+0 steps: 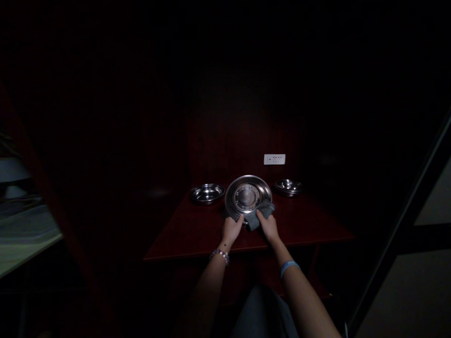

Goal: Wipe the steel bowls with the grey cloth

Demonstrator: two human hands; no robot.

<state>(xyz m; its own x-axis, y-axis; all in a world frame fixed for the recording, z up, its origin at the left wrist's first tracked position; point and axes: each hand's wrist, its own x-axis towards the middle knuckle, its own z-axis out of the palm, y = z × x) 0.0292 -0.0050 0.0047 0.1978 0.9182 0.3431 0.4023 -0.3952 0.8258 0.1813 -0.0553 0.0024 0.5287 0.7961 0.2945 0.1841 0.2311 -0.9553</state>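
A round, shiny metal basin (247,196) is tilted up above the red table, its round face with a ring of small marks turned toward me. My left hand (232,229) grips its lower left rim, thumb on top. My right hand (268,225) pinches a grey cloth (253,221) against the lower right rim, and the cloth spreads over part of the basin's inside. The fingers behind the rim are hidden on both hands.
A metal basin (207,193) stands on the red table (198,239) at the back left. Stacked metal bowls (288,187) are at the back right. A white socket panel (274,159) is on the back wall. Left is a pale shelf (21,250) with trays.
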